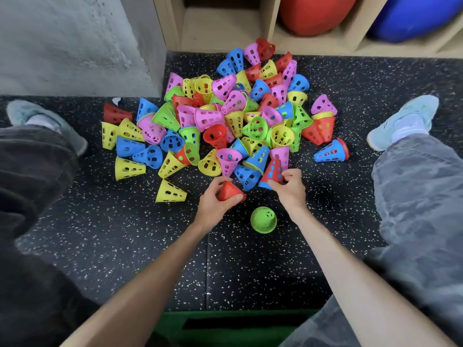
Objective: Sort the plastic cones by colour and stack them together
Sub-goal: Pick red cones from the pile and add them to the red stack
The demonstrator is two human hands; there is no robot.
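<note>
Head view: left hand (217,200) grips a red perforated plastic cone (229,192); right hand (288,184) pinches a red-over-blue nested cone pair (274,171). Best to peel the red one free, then nest it.

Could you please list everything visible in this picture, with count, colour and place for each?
Cone pile: dozens, too many to count; red, blue, yellow, green and pink; heaped on the floor ahead.
Green cone: one, standing upright alone, between the forearms.
Red cone: one, gripped by the left hand.
Red-over-blue cone: one nested pair, pinched by the right hand at the pile's near edge.
Floor mat: black, white-speckled.
Shelf unit: pale wood, at the back.
Balls: one red, one blue, in the shelf compartments.
Wall: grey, back left.
Shoes: two, light blue, left and right.
Left hand, right hand: both holding cones.
</note>
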